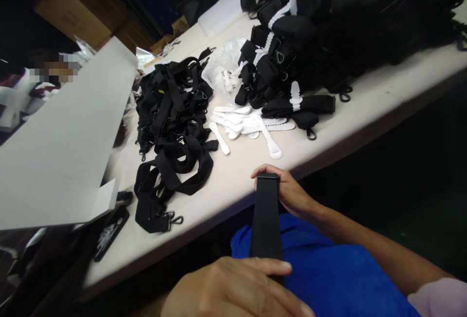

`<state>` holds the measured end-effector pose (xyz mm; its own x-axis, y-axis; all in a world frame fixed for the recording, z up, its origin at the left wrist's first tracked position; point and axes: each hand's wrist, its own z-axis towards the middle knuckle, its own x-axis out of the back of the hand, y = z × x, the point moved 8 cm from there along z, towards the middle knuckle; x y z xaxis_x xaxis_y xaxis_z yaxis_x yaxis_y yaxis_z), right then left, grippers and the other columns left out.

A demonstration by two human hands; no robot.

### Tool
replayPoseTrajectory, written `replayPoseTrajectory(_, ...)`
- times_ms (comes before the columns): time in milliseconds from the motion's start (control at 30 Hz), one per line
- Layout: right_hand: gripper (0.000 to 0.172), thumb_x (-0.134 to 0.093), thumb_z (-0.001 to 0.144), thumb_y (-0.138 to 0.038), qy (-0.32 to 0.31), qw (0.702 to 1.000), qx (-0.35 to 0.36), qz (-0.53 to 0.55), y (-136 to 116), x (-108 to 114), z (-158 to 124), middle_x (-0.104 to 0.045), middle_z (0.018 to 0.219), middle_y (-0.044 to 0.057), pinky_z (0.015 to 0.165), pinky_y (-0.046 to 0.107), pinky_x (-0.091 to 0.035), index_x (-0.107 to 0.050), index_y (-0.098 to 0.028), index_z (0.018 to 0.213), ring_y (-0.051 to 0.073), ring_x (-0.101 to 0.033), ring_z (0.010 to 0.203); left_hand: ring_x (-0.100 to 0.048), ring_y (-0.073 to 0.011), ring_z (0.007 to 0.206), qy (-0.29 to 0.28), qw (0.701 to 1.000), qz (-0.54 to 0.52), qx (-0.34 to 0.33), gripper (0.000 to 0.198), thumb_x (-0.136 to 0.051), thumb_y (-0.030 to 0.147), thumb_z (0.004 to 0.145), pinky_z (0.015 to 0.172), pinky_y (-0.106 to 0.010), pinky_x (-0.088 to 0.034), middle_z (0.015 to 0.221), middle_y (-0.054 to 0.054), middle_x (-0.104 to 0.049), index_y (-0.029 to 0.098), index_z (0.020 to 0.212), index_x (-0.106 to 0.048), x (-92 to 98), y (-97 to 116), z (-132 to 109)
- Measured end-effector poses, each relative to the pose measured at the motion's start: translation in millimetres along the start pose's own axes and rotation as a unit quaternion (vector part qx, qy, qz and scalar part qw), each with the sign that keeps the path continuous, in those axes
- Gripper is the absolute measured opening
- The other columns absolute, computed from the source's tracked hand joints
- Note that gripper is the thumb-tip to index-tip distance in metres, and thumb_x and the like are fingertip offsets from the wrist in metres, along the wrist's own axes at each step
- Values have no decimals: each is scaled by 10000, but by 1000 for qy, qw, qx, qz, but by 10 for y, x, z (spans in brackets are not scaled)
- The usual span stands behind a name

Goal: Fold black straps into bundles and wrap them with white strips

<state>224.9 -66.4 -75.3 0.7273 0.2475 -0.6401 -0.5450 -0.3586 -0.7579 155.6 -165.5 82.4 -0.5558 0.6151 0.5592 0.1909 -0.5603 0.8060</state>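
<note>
A wide black strap (266, 219) is stretched between my two hands above my blue-clad lap. My right hand (286, 193) is closed round its far end, where a dark bar buckle (267, 176) shows. Close to the camera, my left hand (233, 288) lies across the near end with its fingers wrapped over it; the strap below is hidden. On the table, white notched strips (241, 122) lie in a loose heap beyond my right hand. To their right rests a folded black strap bundle (314, 104) with a white strip round it.
Loose black straps (171, 102) with metal hooks are heaped at the table's left. Many black bundles (314, 29) are piled at the back right. A clear plastic bag (226, 71) lies between. A large white board (69, 146) and a dark phone-like object (111, 233) are at the left.
</note>
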Motion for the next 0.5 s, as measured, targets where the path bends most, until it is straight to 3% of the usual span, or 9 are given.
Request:
replayPoseTrajectory(33,243,-702,795,-334,6,1000,12,13,-75,23,-20,-565,716,-18,533,213,-398,-588,-198,962,102,-503,569,-694,-221,978,-87,996,-12,22,251,-567,331,939,1022,-332,-504,999,-26,-737,299,1162,-677,-142,-49,-55)
replayPoseTrajectory(67,228,-686,804,-318,11,999,28,10,-151,41,-45,-563,728,-19,537,213,-396,-577,-208,972,104,-502,578,-653,-245,1081,-121,991,-31,47,310,-569,276,938,1087,-380,-444,1118,-56,-705,267,1241,-634,-209,-115,-112)
replayPoseTrajectory(100,205,-665,816,-298,20,999,48,-10,-224,60,-75,-567,747,-16,550,217,-401,-570,-214,977,110,-508,600,-602,-263,1167,-101,992,-43,70,336,-542,226,946,1121,-426,-397,1215,-76,-661,252,1275,-609,-206,-198,-152)
replayPoseTrajectory(200,161,-586,825,-194,51,982,106,-145,-373,50,-186,-593,820,-1,622,238,-428,-574,-221,983,136,-540,695,-433,-274,1341,147,976,33,155,357,-493,182,957,1151,-473,-334,1403,-71,-522,288,1281,-600,57,-516,-287)
replayPoseTrajectory(267,212,-533,805,-129,35,964,131,-228,-386,-70,-260,-606,838,2,669,254,-443,-580,-223,989,150,-555,730,-303,-303,1413,248,945,53,206,556,-672,294,876,1181,-485,-262,1506,-81,-391,294,1398,-481,104,-695,-369)
replayPoseTrajectory(367,262,-517,763,-93,-24,954,151,-259,-332,-302,-356,-625,878,12,709,274,-457,-584,-219,983,164,-573,756,-313,-350,1400,257,932,-35,251,1188,-899,447,591,1175,-485,-272,1526,-118,-346,296,1529,-186,-42,-954,-307)
replayPoseTrajectory(433,244,-555,756,-98,-46,965,134,-221,-290,-385,-391,-633,913,25,736,285,-467,-587,-214,968,177,-584,795,-449,-344,1310,259,919,-113,276,1292,-918,427,568,1111,-463,-384,1437,-122,-465,291,1540,-77,-146,-1113,-260)
replayPoseTrajectory(500,156,-591,800,-141,-56,984,94,-139,-260,-419,-402,-641,919,39,758,301,-480,-584,-207,941,184,-594,814,-567,-317,1173,270,901,-170,293,1219,-885,376,639,997,-426,-488,1307,-106,-571,280,1537,-66,-243,-1242,-248)
